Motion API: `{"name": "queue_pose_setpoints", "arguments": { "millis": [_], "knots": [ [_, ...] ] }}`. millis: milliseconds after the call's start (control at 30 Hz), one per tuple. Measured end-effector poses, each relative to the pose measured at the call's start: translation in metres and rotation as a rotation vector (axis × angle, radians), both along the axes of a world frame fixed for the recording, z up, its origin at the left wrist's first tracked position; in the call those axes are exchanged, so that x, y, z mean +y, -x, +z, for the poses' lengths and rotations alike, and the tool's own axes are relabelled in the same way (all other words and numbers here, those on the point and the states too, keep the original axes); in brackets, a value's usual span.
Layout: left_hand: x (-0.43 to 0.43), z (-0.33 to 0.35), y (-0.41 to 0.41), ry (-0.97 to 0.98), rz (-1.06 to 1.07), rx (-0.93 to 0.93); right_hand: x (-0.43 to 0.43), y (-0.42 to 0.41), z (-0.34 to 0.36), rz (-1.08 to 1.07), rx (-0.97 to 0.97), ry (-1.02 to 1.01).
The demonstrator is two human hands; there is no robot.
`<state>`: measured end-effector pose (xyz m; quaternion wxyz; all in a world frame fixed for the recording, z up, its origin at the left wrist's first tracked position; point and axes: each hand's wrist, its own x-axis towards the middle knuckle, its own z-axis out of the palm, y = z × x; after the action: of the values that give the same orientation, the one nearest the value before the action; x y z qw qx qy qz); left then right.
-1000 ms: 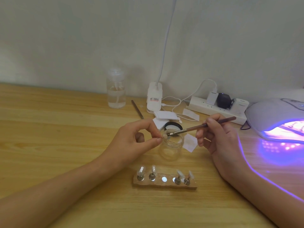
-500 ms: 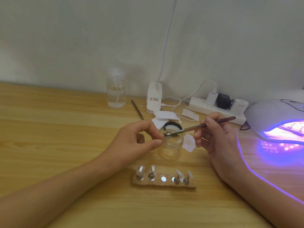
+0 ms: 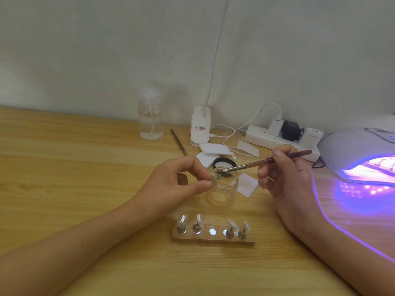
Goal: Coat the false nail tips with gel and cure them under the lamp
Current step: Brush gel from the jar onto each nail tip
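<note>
**While pinching nail tip (image 3: 214, 176) over jar (image 3: 222, 195): thin, even strokes**

Pinches tip betw. thumb & forefinger of L hand (image 3: 171, 184), right above mouth of clear jar. Grips brush (image 3: 256, 163) pen-style in R hand (image 3: 286, 180), fingers curled round handle, bristles touching tip.

Prob. best: brace L hand steady, load brush lightly, stroke base to free edge, keep gel off finger pads & underside. Worth working over jar to catch drips & spare tabletop (image 3: 64, 178).

Nearby: holder block (image 3: 213, 240) just in front of jar w/ 4 more tips (image 3: 182, 219), middle slot bare, likely this tip's seat. Cure lamp (image 3: 352, 150) far R, lit violet, well apart from jar.

In the way, poss.: open jar, black lid (image 3: 224, 161) just behind it, paper square (image 3: 248, 185) just R of jar. Worth swinging wide of these en route to lamp. Farther back, no obstacle: pads (image 3: 213, 148), file (image 3: 178, 142), bottle (image 3: 150, 124), power strip (image 3: 263, 139).
</note>
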<state>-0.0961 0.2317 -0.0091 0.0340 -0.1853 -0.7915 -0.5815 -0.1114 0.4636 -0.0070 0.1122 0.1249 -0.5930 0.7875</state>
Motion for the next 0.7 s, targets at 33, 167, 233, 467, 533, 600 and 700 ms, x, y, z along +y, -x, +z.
{"name": "queue_pose_setpoints", "arguments": {
  "millis": [33,167,233,467,533,600,700],
  "knots": [
    [0.0,-0.0002,0.0002,-0.003,-0.004,0.003,-0.0009,-0.0002,0.0001,0.025,0.018,-0.01],
    [-0.0003,-0.001,0.001,-0.014,-0.01,0.01,-0.0023,-0.0004,-0.0006,0.012,0.016,-0.073],
    [-0.0004,-0.0014,0.0011,-0.014,-0.009,0.01,-0.0007,0.0004,-0.0008,-0.026,-0.008,-0.059],
    [-0.0002,-0.001,0.0009,-0.005,0.001,0.006,-0.0039,-0.0015,0.0017,0.058,0.04,-0.059],
    [0.0,-0.0007,0.0004,-0.01,-0.003,0.007,-0.0022,-0.0006,0.0007,0.017,0.029,-0.079],
    [-0.0002,-0.0004,-0.0002,-0.005,-0.001,0.006,-0.0011,0.0002,-0.0007,-0.017,0.017,-0.101],
    [0.0002,0.0001,-0.0006,0.005,0.006,0.008,0.0007,-0.0001,-0.0018,-0.052,0.017,-0.096]
  ]
}}
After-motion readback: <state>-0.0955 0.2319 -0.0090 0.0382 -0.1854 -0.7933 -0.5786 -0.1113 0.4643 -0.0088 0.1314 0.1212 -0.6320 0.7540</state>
